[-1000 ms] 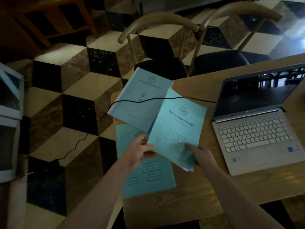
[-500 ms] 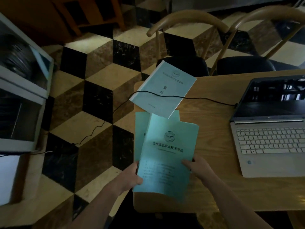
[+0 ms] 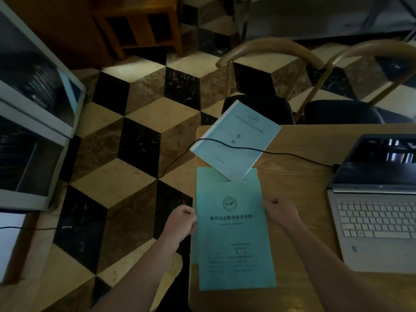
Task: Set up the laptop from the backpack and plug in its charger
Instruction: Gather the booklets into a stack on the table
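A silver laptop [image 3: 378,221] stands open on the wooden table [image 3: 301,176] at the right, its screen dark. A black charger cable [image 3: 247,149] runs from the laptop's left side across the table, over a pale blue booklet [image 3: 236,140], and down to the floor. My left hand [image 3: 180,224] grips the left edge of a teal booklet [image 3: 234,235] and my right hand [image 3: 281,213] grips its right edge. That booklet lies squared on top of another teal booklet [image 3: 225,174] at the table's left edge. No backpack is in view.
Two wooden chairs with black seats [image 3: 258,109] [image 3: 351,113] stand at the far side of the table. A white-framed cabinet [image 3: 33,122] is at the left. A wooden shelf [image 3: 139,25] stands at the back on the checkered floor.
The teal booklet was tilted and lifted between my hands; now it lies straight on the lower booklet. My hands moved from its bottom corners to its side edges. The camera view shifted left.
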